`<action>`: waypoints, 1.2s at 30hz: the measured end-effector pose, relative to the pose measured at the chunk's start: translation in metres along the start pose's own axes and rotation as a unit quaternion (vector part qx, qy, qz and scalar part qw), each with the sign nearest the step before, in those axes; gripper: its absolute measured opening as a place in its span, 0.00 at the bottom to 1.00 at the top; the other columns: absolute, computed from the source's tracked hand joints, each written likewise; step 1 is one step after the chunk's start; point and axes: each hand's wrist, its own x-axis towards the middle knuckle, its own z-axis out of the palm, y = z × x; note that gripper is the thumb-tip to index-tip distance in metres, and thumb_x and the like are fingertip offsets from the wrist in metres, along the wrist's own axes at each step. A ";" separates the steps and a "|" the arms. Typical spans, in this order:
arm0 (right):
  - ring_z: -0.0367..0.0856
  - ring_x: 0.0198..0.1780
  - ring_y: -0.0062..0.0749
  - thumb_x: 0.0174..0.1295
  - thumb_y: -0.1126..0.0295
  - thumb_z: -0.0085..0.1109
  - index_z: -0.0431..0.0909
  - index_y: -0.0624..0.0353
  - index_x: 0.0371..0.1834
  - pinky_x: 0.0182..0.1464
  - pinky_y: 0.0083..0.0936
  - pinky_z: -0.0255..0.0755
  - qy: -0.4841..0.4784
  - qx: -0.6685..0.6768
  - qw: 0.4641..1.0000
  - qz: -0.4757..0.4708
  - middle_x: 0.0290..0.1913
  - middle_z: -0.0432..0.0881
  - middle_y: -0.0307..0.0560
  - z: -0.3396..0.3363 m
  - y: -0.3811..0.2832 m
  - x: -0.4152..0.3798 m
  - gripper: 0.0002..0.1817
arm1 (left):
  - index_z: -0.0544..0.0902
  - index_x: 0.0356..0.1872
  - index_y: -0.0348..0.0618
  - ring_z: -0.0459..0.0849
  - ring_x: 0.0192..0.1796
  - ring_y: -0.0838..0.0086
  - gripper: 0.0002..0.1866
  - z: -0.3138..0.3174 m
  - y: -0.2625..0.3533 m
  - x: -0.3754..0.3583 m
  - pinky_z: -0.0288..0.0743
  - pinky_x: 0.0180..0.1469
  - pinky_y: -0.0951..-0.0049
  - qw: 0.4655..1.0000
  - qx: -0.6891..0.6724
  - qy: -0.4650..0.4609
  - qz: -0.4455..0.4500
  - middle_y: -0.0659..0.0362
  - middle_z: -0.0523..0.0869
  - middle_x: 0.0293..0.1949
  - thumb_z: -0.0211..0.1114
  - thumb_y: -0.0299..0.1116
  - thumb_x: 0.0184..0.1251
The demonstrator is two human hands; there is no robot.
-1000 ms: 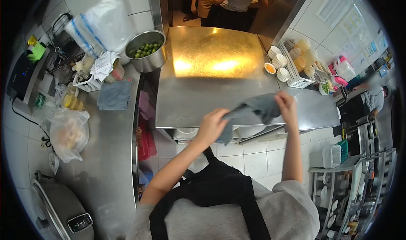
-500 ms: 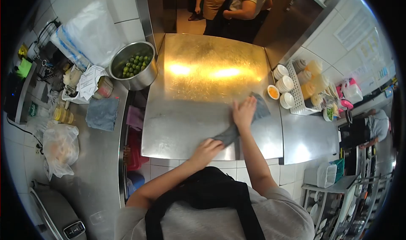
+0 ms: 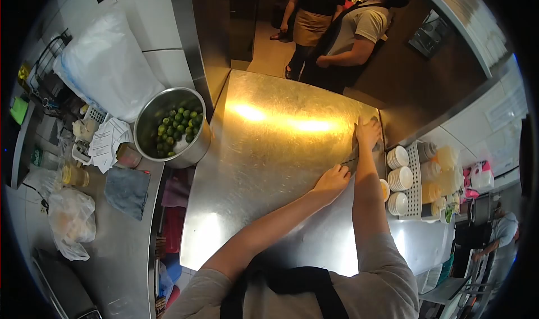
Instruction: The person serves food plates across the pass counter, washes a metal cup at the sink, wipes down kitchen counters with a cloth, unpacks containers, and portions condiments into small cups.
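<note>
A dark grey cloth (image 3: 351,158) lies on the steel counter (image 3: 264,167), stretched between my two hands and mostly hidden under them. My left hand (image 3: 333,183) has its fingers closed on the near end of the cloth. Further away, by the counter's far right corner, my right hand (image 3: 369,132) presses down flat on the cloth with its fingers stretched out. Just right of my right forearm is a small cup with orange contents (image 3: 384,190), partly covered by the arm.
Stacks of white cups (image 3: 399,179) and a white basket of bottles (image 3: 414,173) line the right side. A steel pot of green limes (image 3: 174,128) stands left. Another grey cloth (image 3: 128,191) and a plastic bag (image 3: 73,220) lie on the left counter. People (image 3: 348,38) stand beyond the opening.
Both hands have moved forward and right with the cloth, from the counter's near middle toward its far right corner. My view has shifted, and the people beyond show more fully.
</note>
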 end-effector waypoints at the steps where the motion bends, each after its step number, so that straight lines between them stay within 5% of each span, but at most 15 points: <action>1: 0.49 0.69 0.53 0.61 0.40 0.38 0.57 0.67 0.63 0.67 0.46 0.44 -0.003 -0.002 1.000 -0.004 0.67 0.54 0.62 0.006 -0.015 0.008 0.40 | 0.77 0.41 0.35 0.71 0.45 0.64 0.14 0.002 -0.007 0.005 0.73 0.45 0.72 1.000 -0.005 -0.016 -0.019 0.56 0.71 0.41 0.56 0.24 0.51; 6: 0.52 0.68 0.49 0.64 0.45 0.37 0.60 0.66 0.62 0.68 0.39 0.47 -0.053 0.096 0.935 -0.338 0.66 0.58 0.60 0.035 -0.149 -0.015 0.35 | 0.78 0.38 0.33 0.70 0.45 0.63 0.11 -0.027 -0.035 -0.009 0.73 0.46 0.71 0.987 0.007 -0.073 -0.143 0.53 0.70 0.43 0.56 0.24 0.51; 9: 0.52 0.69 0.48 0.66 0.49 0.36 0.62 0.65 0.62 0.68 0.39 0.46 -0.088 0.162 0.856 -0.483 0.66 0.58 0.57 0.029 -0.222 -0.062 0.31 | 0.78 0.33 0.32 0.70 0.45 0.63 0.09 -0.046 -0.055 -0.031 0.74 0.46 0.71 0.975 0.038 -0.017 -0.219 0.52 0.69 0.42 0.56 0.23 0.50; 15: 0.52 0.69 0.47 0.64 0.59 0.43 0.62 0.62 0.62 0.68 0.38 0.47 -0.171 0.220 0.700 -0.658 0.66 0.59 0.54 -0.016 -0.241 -0.174 0.26 | 0.77 0.38 0.31 0.71 0.46 0.63 0.13 -0.093 -0.015 -0.099 0.75 0.45 0.73 0.963 0.055 -0.048 -0.260 0.53 0.68 0.41 0.57 0.22 0.48; 17: 0.52 0.69 0.45 0.63 0.60 0.44 0.62 0.63 0.62 0.69 0.38 0.46 -0.190 0.216 0.686 -0.668 0.66 0.59 0.54 -0.040 -0.226 -0.218 0.26 | 0.75 0.45 0.31 0.72 0.44 0.63 0.19 -0.098 0.011 -0.140 0.74 0.44 0.73 0.968 0.008 0.018 -0.250 0.53 0.69 0.40 0.56 0.21 0.47; 20: 0.52 0.69 0.45 0.62 0.65 0.44 0.62 0.65 0.61 0.69 0.39 0.47 -0.129 0.213 0.737 -0.629 0.66 0.59 0.54 -0.065 -0.203 -0.286 0.25 | 0.74 0.49 0.32 0.72 0.43 0.63 0.22 -0.117 0.052 -0.194 0.74 0.42 0.70 0.969 -0.025 0.009 -0.245 0.55 0.70 0.40 0.56 0.20 0.47; 25: 0.58 0.66 0.46 0.57 0.72 0.46 0.66 0.64 0.58 0.67 0.39 0.52 -0.128 0.251 0.741 -0.610 0.64 0.63 0.55 -0.099 -0.165 -0.382 0.23 | 0.76 0.49 0.37 0.73 0.44 0.63 0.22 -0.146 0.112 -0.290 0.73 0.44 0.68 0.960 -0.089 0.002 -0.265 0.54 0.71 0.40 0.57 0.20 0.48; 27: 0.67 0.60 0.48 0.51 0.77 0.46 0.74 0.63 0.49 0.64 0.37 0.58 -0.170 0.324 0.648 -0.668 0.56 0.72 0.55 -0.105 -0.151 -0.421 0.19 | 0.77 0.48 0.39 0.74 0.44 0.63 0.21 -0.163 0.126 -0.321 0.73 0.44 0.69 0.958 -0.090 -0.002 -0.274 0.54 0.72 0.39 0.57 0.20 0.48; 28: 0.67 0.60 0.48 0.51 0.77 0.46 0.74 0.63 0.49 0.64 0.37 0.58 -0.169 0.325 0.645 -0.670 0.56 0.72 0.55 -0.108 -0.147 -0.431 0.19 | 0.78 0.47 0.40 0.74 0.44 0.62 0.20 -0.174 0.133 -0.334 0.73 0.45 0.69 0.951 -0.115 -0.007 -0.286 0.54 0.72 0.39 0.57 0.20 0.49; 30: 0.74 0.55 0.44 0.44 0.83 0.43 0.79 0.63 0.39 0.61 0.33 0.63 -0.391 0.485 0.512 -0.591 0.48 0.78 0.53 -0.112 -0.141 -0.441 0.19 | 0.78 0.47 0.41 0.75 0.44 0.62 0.19 -0.184 0.138 -0.352 0.72 0.45 0.69 0.944 -0.134 -0.008 -0.301 0.54 0.73 0.39 0.57 0.20 0.50; 33: 0.76 0.51 0.34 0.41 0.86 0.37 0.78 0.64 0.39 0.56 0.25 0.65 -0.248 0.579 0.680 -0.375 0.44 0.80 0.50 -0.103 -0.165 -0.397 0.22 | 0.79 0.46 0.41 0.75 0.43 0.61 0.18 -0.193 0.105 -0.348 0.71 0.44 0.68 0.955 -0.104 0.089 -0.263 0.54 0.74 0.39 0.57 0.19 0.50; 35: 0.76 0.51 0.39 0.46 0.86 0.37 0.73 0.63 0.48 0.55 0.25 0.66 -0.224 0.632 0.691 -0.268 0.45 0.79 0.53 -0.113 -0.200 -0.346 0.25 | 0.79 0.44 0.40 0.76 0.42 0.60 0.18 -0.205 0.066 -0.313 0.71 0.44 0.66 0.951 -0.083 0.150 -0.256 0.53 0.75 0.38 0.57 0.18 0.50; 36: 0.76 0.50 0.42 0.46 0.86 0.39 0.73 0.63 0.49 0.54 0.26 0.66 -0.155 0.616 0.703 -0.319 0.46 0.79 0.54 -0.104 -0.221 -0.322 0.24 | 0.79 0.44 0.39 0.76 0.42 0.59 0.17 -0.209 0.044 -0.293 0.71 0.43 0.65 0.948 -0.076 0.164 -0.263 0.53 0.75 0.38 0.57 0.17 0.50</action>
